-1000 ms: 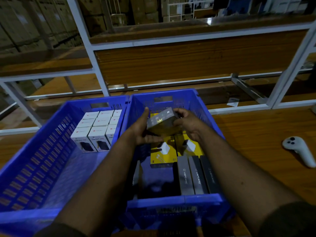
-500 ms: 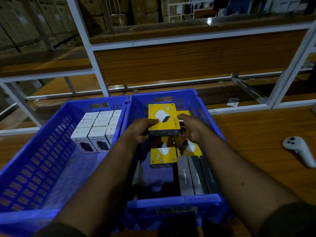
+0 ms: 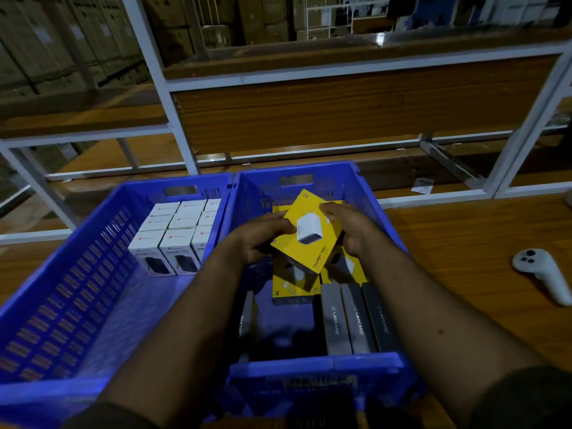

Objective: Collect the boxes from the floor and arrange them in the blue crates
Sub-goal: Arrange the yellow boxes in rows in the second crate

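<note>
Two blue crates stand side by side on a wooden surface. Over the right crate (image 3: 315,365) I hold a yellow charger box (image 3: 309,232) tilted, its printed face toward me. My left hand (image 3: 263,235) grips its left edge and my right hand (image 3: 348,227) grips its right edge. Below it lie more yellow boxes (image 3: 292,281) and three grey Lapcare boxes (image 3: 356,320) standing on edge. The left crate (image 3: 62,305) holds several white boxes (image 3: 173,233) packed in its far right corner.
A white handheld controller (image 3: 540,274) lies on the wood to the right of the crates. A white metal rack frame (image 3: 173,97) with wooden shelves rises behind them. A small paper tag (image 3: 422,185) lies on the low shelf at the right.
The box turned in my hands from its grey side to its yellow face, then tipped diagonally and came slightly toward me. Both crates stayed put.
</note>
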The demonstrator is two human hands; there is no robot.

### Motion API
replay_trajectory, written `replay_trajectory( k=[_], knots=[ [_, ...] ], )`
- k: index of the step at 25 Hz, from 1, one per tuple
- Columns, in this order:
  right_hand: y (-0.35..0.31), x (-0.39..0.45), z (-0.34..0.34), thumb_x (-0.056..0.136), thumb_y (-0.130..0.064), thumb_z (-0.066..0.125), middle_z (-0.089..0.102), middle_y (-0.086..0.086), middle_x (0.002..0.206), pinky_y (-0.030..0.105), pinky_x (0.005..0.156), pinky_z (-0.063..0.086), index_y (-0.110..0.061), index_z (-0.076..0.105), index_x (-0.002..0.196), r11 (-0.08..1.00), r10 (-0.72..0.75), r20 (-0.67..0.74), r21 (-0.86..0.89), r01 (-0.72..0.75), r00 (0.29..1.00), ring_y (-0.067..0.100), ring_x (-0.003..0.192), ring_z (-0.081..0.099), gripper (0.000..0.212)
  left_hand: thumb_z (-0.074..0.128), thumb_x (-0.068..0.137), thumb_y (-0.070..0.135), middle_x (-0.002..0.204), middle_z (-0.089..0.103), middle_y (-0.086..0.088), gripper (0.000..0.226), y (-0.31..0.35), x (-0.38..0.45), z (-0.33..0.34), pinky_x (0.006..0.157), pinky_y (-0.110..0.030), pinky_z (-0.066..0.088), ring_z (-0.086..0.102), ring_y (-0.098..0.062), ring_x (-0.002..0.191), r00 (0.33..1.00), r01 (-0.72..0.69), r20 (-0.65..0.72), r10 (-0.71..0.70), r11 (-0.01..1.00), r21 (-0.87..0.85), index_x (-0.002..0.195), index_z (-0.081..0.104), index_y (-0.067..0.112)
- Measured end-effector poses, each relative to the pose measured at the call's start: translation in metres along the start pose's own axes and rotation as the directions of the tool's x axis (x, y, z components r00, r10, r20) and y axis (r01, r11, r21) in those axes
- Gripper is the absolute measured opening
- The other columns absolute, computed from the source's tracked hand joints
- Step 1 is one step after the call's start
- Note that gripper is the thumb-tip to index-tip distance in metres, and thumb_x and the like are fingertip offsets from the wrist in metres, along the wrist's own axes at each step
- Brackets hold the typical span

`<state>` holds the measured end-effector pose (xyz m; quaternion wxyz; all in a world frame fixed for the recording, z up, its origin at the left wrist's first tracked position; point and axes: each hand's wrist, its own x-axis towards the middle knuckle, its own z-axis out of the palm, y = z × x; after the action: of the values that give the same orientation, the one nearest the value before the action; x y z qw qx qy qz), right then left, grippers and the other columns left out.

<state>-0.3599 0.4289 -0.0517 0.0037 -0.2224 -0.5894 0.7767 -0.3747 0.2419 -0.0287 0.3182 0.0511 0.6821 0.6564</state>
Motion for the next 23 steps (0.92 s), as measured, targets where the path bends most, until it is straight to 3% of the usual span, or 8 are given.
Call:
replay_trajectory(
  k=[3,5,7,10,14,17,19,23],
  knots=[
    [-0.003,-0.001,-0.004,0.087,-0.02,0.072,0.069,0.013,0.093,0.037,0.06,0.059,-0.011,0.066,0.104,1.0,0.008,0.022,0.026,-0.008,1.0,0.027,0.072,0.066,0.02,0.058,0.097,0.022,0.085,0.066,-0.004,0.008,0.003,0.003,-0.006,0.053,-0.027,0.051,0.066,-0.016,0.063,0.983,-0.039,-0.181,0.02,0.994,-0.104,0.104,0.06,0.019],
    [-0.002,-0.002,-0.002,0.086,-0.02,0.073,0.071,0.013,0.106,0.048,0.076,0.059,-0.014,0.064,0.115,0.996,0.038,0.055,0.076,-0.042,0.998,0.029,0.084,0.068,0.031,0.064,0.095,0.026,0.092,0.069,-0.011,0.021,0.003,0.008,-0.018,0.055,-0.032,0.06,0.072,-0.019,0.065,0.963,-0.117,-0.269,0.003,0.904,-0.412,0.108,0.061,0.01],
    [-0.004,-0.005,0.002,0.086,-0.016,0.071,0.069,0.011,0.11,0.045,0.068,0.06,-0.018,0.057,0.125,0.985,0.051,0.039,0.164,-0.057,0.998,0.027,0.083,0.068,0.041,0.07,0.088,0.037,0.114,0.069,-0.017,0.045,0.001,0.011,-0.024,0.072,-0.042,0.063,0.074,-0.027,0.091,0.98,-0.076,-0.196,-0.042,0.829,-0.554,0.122,0.06,0.009],
    [-0.008,-0.004,0.002,0.086,-0.003,0.061,0.066,0.01,0.095,0.035,0.048,0.057,-0.017,0.052,0.117,0.973,0.05,-0.009,0.225,-0.047,0.999,0.022,0.07,0.067,0.036,0.069,0.087,0.044,0.127,0.065,-0.017,0.056,-0.003,0.012,-0.011,0.082,-0.049,0.06,0.066,-0.032,0.111,0.995,0.02,-0.073,-0.066,0.863,-0.505,0.13,0.056,0.01],
    [-0.001,-0.007,0.0,0.082,-0.002,0.056,0.061,0.013,0.094,0.034,0.056,0.054,-0.011,0.057,0.088,0.985,0.164,0.032,0.044,-0.166,0.986,0.028,0.07,0.061,0.012,0.06,0.097,0.028,0.112,0.067,-0.01,0.028,-0.011,0.025,0.009,0.064,-0.033,0.061,0.067,-0.02,0.09,0.974,-0.013,-0.218,-0.062,0.945,-0.328,0.119,0.06,0.011],
    [0.002,-0.003,0.001,0.081,-0.019,0.069,0.059,0.017,0.108,0.041,0.075,0.049,-0.007,0.062,0.104,0.982,0.068,-0.137,-0.164,-0.091,0.988,0.032,0.086,0.058,0.027,0.054,0.101,0.031,0.08,0.067,-0.005,0.02,-0.02,0.032,0.018,0.053,-0.029,0.056,0.067,-0.015,0.063,0.964,0.123,-0.211,-0.161,0.975,-0.184,0.092,0.06,0.014],
    [-0.002,-0.004,-0.002,0.087,-0.027,0.068,0.06,0.015,0.104,0.042,0.081,0.049,-0.001,0.056,0.126,0.941,-0.034,-0.251,-0.335,-0.053,0.967,0.033,0.089,0.058,0.048,0.057,0.099,0.028,0.082,0.066,-0.008,0.017,-0.026,0.034,0.028,0.057,-0.032,0.056,0.066,-0.019,0.066,0.963,0.158,-0.203,-0.179,0.981,-0.112,0.091,0.059,0.012],
    [-0.003,-0.01,-0.009,0.09,-0.008,0.06,0.05,0.012,0.09,0.033,0.072,0.04,-0.006,0.054,0.109,0.794,0.06,-0.163,-0.59,-0.146,0.985,0.023,0.07,0.048,0.019,0.063,0.097,0.023,0.095,0.067,-0.014,0.026,-0.045,0.042,0.047,0.074,-0.04,0.055,0.064,-0.027,0.08,0.943,0.178,-0.274,-0.189,0.982,-0.064,0.116,0.059,0.006]
  ],
)
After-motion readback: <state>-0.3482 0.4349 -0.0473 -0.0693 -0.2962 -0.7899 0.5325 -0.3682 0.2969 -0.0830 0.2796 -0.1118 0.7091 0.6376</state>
